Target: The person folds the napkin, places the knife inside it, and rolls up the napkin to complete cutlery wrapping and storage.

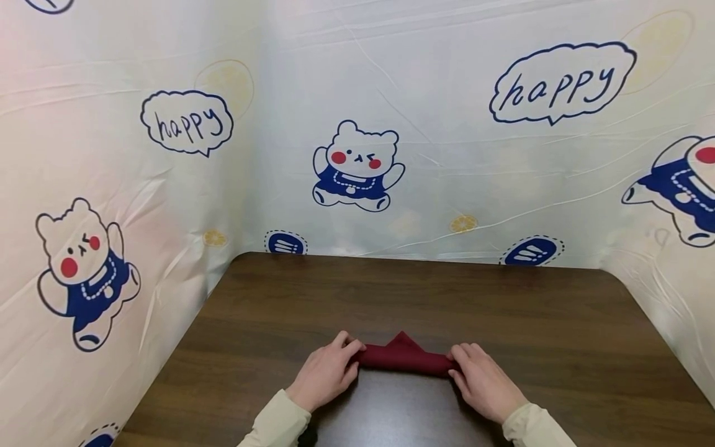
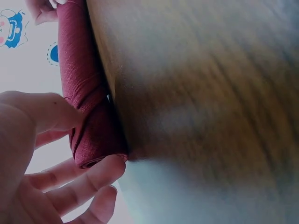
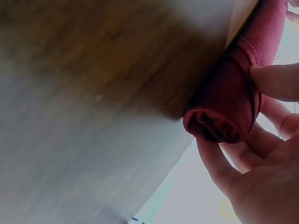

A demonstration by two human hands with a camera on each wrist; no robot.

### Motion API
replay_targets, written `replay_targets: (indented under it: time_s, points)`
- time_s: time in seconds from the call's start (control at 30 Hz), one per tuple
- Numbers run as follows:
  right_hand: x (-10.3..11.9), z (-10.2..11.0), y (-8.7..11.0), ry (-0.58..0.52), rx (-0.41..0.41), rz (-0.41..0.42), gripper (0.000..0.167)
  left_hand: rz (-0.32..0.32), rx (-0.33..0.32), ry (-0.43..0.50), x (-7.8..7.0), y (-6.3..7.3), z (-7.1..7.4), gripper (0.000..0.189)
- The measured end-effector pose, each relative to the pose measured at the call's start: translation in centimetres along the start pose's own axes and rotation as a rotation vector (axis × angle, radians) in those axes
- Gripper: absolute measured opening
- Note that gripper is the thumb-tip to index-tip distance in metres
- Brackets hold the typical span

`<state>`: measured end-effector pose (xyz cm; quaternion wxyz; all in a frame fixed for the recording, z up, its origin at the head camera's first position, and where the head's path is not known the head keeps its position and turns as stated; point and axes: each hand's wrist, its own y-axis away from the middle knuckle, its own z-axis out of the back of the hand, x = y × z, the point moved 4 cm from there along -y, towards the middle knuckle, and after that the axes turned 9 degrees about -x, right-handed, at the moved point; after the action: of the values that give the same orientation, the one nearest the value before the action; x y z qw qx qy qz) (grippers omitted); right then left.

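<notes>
A dark red cloth [image 1: 402,360] lies rolled into a tube on the wooden table, with one pointed corner sticking out on its far side. My left hand [image 1: 329,370] grips the roll's left end, thumb on the near side and fingers around the end. At the opposite end my right hand [image 1: 485,380] holds the roll in the same way. In the left wrist view the thumb presses the cloth [image 2: 86,60] near its folded end. The right wrist view shows the spiral layers at the end of the cloth [image 3: 212,126], between thumb and fingers.
The brown wooden table [image 1: 279,298] has rounded far corners. A pale curtain [image 1: 436,186] printed with bears, lemon slices and "happy" bubbles hangs behind the table and along both sides.
</notes>
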<state>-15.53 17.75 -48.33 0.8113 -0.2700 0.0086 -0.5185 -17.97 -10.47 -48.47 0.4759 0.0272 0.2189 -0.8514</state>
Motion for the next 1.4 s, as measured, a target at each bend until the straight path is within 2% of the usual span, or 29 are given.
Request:
replay_targets:
  time_s: [0.23,0.3,0.77,0.97,1.17,1.27,1.4]
  points:
    - [0.47,0.18,0.35,0.11,-0.117,0.107,0.028,-0.007,0.008,-0.017,-0.1,-0.12,0.38,0.023]
    - [0.55,0.15,0.45,0.126,-0.124,0.124,0.03,-0.01,0.011,-0.021,-0.12,-0.16,0.42,0.023]
    - [0.3,-0.2,0.3,0.134,-0.043,0.093,0.039,-0.011,0.035,-0.02,-0.14,-0.27,0.32,0.031]
    - [0.29,-0.24,0.15,0.139,-0.047,0.097,0.034,-0.023,0.008,-0.038,-0.21,-0.44,0.42,0.034]
    - [0.25,-0.2,0.06,0.138,-0.065,0.101,0.032,-0.005,0.028,-0.042,-0.32,-0.46,0.3,0.039]
    - [0.15,-0.16,-0.04,0.115,-0.056,0.084,0.029,0.003,0.025,-0.045,-0.37,-0.51,0.23,0.042]
    - [-0.13,-0.22,-0.16,0.071,-0.023,0.043,0.025,-0.005,-0.012,-0.048,-0.53,-0.64,0.07,0.043]
